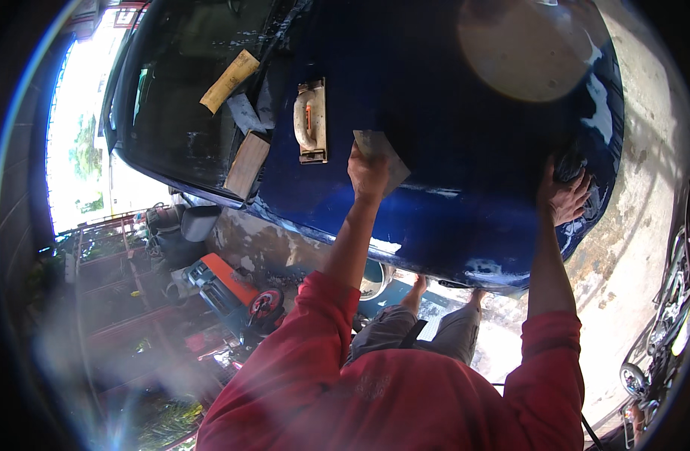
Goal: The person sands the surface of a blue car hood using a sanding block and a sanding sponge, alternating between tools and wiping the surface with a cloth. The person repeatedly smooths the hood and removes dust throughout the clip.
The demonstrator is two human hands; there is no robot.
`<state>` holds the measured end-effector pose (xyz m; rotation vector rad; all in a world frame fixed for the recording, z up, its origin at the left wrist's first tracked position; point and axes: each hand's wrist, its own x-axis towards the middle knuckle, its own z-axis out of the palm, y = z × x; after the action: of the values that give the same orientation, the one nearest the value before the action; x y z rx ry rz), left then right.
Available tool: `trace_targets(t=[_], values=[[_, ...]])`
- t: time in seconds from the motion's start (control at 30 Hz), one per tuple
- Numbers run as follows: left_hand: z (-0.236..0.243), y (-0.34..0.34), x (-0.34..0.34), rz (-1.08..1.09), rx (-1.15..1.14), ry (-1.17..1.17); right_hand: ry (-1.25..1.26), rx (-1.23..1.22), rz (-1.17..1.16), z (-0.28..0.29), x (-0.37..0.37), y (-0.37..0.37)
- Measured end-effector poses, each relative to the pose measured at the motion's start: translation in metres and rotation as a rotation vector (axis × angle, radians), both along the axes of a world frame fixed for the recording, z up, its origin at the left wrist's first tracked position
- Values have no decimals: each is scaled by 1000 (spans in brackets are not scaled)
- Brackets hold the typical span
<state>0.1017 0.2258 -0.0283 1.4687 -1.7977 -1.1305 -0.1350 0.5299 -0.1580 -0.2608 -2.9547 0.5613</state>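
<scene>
My left hand [369, 177] is closed on a thin greyish sheet that looks like sandpaper [391, 167], held over the dark blue car hood [435, 98]. Toward the front corner of the hood, my right hand [567, 200] lies with its fingers spread on the painted surface, where whitish wet-looking streaks show. To the left of my left hand rests a hand sander [320, 120] with a pale curved handle and a clamp at each end. Whatever may be under my right palm is hidden.
Near the windshield [179, 98] lie a yellow block [230, 81], a wooden block [247, 164] and grey sheets [246, 113]. An orange and grey machine [228, 282] stands on the floor at left. A bucket [375, 279] is by my feet; bicycles [660, 323] line the right side.
</scene>
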Motion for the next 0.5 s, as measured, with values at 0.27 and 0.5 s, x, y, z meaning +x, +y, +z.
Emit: trace_targets(t=[0.27, 0.5], values=[[-10, 13, -4, 104, -62, -196, -18, -18, 54, -2, 1, 3], [-15, -7, -8, 28, -135, -178, -30, -47, 68, 5, 3, 3]])
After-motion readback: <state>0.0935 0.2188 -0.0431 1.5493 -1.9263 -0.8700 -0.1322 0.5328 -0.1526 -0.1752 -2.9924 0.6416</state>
